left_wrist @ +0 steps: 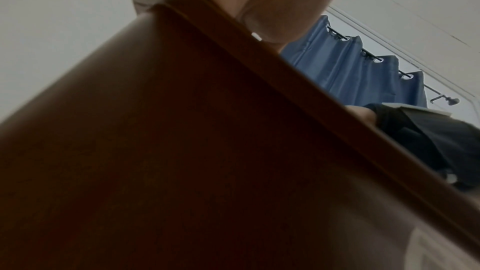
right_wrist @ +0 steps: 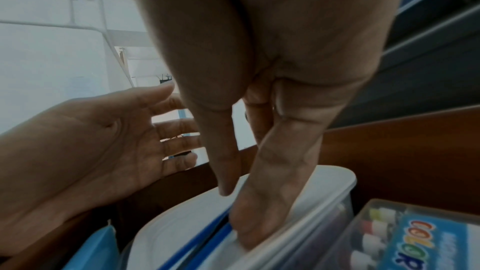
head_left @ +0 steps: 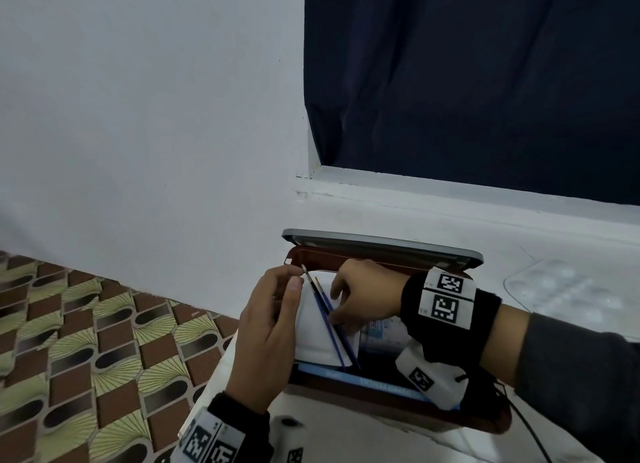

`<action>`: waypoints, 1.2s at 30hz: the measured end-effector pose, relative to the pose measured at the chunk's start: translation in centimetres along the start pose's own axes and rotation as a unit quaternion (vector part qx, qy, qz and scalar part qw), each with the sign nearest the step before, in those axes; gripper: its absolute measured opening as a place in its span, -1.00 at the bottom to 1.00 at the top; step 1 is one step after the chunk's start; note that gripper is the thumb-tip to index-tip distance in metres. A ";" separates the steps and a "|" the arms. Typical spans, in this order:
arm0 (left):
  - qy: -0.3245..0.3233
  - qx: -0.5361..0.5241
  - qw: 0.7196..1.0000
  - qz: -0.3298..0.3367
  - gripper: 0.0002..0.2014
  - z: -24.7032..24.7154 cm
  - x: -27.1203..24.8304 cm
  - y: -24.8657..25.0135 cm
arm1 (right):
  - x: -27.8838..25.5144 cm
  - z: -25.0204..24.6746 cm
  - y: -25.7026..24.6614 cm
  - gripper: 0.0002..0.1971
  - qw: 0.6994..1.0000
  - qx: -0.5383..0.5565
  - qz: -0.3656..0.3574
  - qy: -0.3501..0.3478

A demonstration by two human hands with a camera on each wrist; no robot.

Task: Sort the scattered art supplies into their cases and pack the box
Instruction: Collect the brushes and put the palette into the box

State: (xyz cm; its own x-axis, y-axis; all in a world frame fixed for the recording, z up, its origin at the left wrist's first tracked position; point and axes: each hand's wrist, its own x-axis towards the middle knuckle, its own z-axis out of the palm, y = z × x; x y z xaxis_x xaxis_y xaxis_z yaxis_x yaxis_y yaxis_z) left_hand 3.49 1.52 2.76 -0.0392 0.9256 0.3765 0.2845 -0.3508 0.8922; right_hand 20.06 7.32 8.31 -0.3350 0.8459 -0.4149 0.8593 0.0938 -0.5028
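Brown box [head_left: 491, 424], lid raised, on the counter [head_left: 346, 438]. Contents: one white-lidded case [right_wrist: 306, 184]; two blue-handled brushes [head_left: 332, 327] lying across it; one clear paint set [right_wrist: 426, 239], label reading "COLOR", legible in the right wrist view only. Left hand [head_left: 266, 338]: fingers relaxed, nearly straight, tips at the brushes' far ends. Right hand [head_left: 363, 293]: fingers pressing the brushes onto the case lid. Left wrist view alone shows the box's outer wall and a blue curtain [left_wrist: 350, 73].
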 end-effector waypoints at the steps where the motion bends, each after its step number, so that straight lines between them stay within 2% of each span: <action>1: -0.002 0.004 1.000 0.001 -0.66 0.0 0.0 -0.1 | -0.1 0.0 0.1 -0.61 1.000 0.000 -0.003 0.000; 6: -0.008 0.033 0.999 0.020 -0.73 0.2 -0.1 -0.1 | -1.1 -0.3 0.6 -0.56 0.998 0.059 -0.008 -0.015; 9: -0.023 0.047 0.998 0.028 -0.78 0.6 0.0 -0.2 | -2.1 -0.8 1.0 -0.55 0.998 0.058 -0.018 0.002; 15: -0.056 0.068 0.995 0.057 -0.82 1.6 -0.5 0.3 | -6.7 -1.5 2.7 -0.72 0.988 0.137 -0.047 0.046; 20: -0.102 0.053 0.989 0.092 -0.76 4.9 -1.8 2.2 | -11.3 -1.1 4.9 -0.86 0.979 0.130 -0.075 0.138; 26: -0.146 0.054 0.981 0.114 -0.86 10.5 -3.1 4.3 | -15.5 -0.7 10.1 -0.96 0.953 0.147 -0.071 0.257; 31: -0.171 0.098 0.972 0.125 -0.87 14.4 -3.9 5.5 | -18.5 -0.7 17.2 -0.92 0.920 0.190 0.013 0.343; 33: -0.174 0.136 0.967 0.125 -0.88 15.0 -4.2 5.4 | -18.5 -0.6 21.1 -0.91 0.919 0.143 0.057 0.362; 35: -0.168 0.169 0.963 0.124 -0.90 15.1 -4.4 5.4 | -17.7 -0.2 24.9 -0.98 0.929 0.058 0.100 0.350; 36: -0.165 0.180 0.963 0.117 -0.89 14.9 -4.5 5.4 | -17.2 0.0 26.6 -0.93 0.935 0.017 0.119 0.333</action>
State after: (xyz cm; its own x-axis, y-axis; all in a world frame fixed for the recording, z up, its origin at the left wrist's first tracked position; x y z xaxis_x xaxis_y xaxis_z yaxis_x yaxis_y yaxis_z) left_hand 19.50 -2.37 2.15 0.3563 0.8432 0.4025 0.5650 -0.5376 0.6259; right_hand 48.72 -4.73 2.07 0.1889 0.9812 0.0396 0.8627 -0.1465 -0.4841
